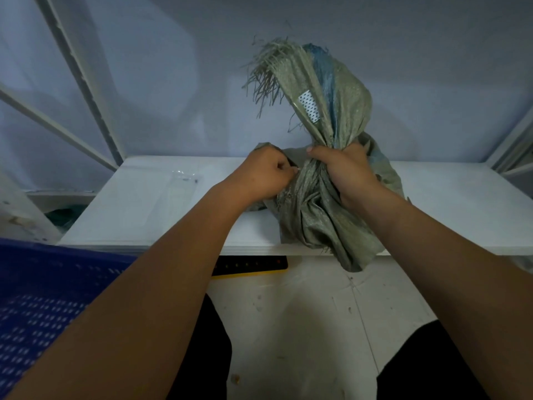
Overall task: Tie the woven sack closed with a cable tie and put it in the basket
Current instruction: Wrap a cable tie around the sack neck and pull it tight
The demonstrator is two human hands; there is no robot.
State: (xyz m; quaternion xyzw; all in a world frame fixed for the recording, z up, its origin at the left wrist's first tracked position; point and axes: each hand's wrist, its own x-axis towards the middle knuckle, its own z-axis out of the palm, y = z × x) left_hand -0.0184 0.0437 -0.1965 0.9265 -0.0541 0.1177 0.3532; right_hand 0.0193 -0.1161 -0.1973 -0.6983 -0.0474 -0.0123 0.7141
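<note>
A grey-green woven sack lies on the white shelf, one corner hanging over the front edge. Its gathered neck stands up above my right hand, which is clenched around it; the frayed mouth with a blue stripe and a small white label fans out above. My left hand is closed against the left side of the neck, pinching the fabric. No cable tie can be made out at the neck. The blue perforated basket sits at the lower left, below the shelf.
A clear plastic packet lies on the shelf's left part. White metal frame bars rise at the left, more at the far right. A black and yellow strip sits under the shelf edge. Below are the white floor and my dark-clothed legs.
</note>
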